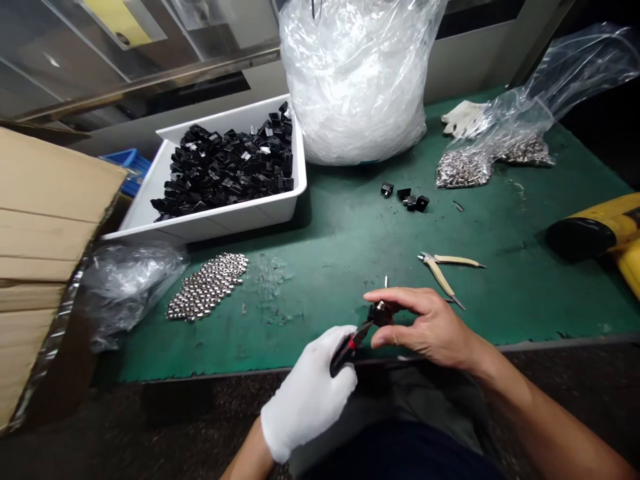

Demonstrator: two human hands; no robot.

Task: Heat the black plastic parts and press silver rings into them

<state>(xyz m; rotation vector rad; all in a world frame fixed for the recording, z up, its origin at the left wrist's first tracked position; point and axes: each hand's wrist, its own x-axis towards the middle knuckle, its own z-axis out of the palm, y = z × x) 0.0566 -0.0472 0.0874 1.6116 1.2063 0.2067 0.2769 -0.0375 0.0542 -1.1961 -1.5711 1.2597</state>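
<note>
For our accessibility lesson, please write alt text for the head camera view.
A gloved left hand holds black pliers to a small black part pinched by the bare right hand, above a green bench. Behind lie a white tub of black parts and metal pieces.

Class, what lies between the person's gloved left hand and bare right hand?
Head view: a red-banded black tool in the left hand reaching a small black part in the right hand.

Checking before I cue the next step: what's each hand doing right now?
Left hand: gloved, closed, holding black-handled pliers.
Right hand: bare, closed, pinching a small black part.
</note>
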